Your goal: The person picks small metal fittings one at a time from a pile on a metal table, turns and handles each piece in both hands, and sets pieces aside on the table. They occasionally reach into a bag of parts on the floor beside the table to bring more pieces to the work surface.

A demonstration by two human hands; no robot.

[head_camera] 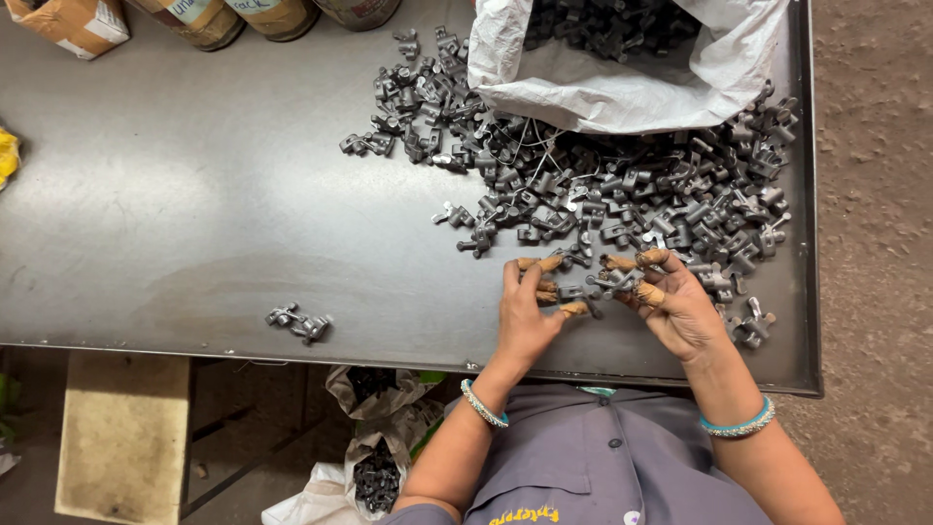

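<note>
Left of the big pile (622, 194) on my bench (194, 194), only a small cluster (299, 323) lies sorted. My left hand (530, 311) and right hand (671, 301) pinch one metal piece (598, 285) at the pile's near edge; most remains.

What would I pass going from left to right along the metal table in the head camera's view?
Yellow object at the edge → small separate cluster of metal parts → left hand → right hand, both on a grey metal part → stray parts by the table's right rim.
</note>
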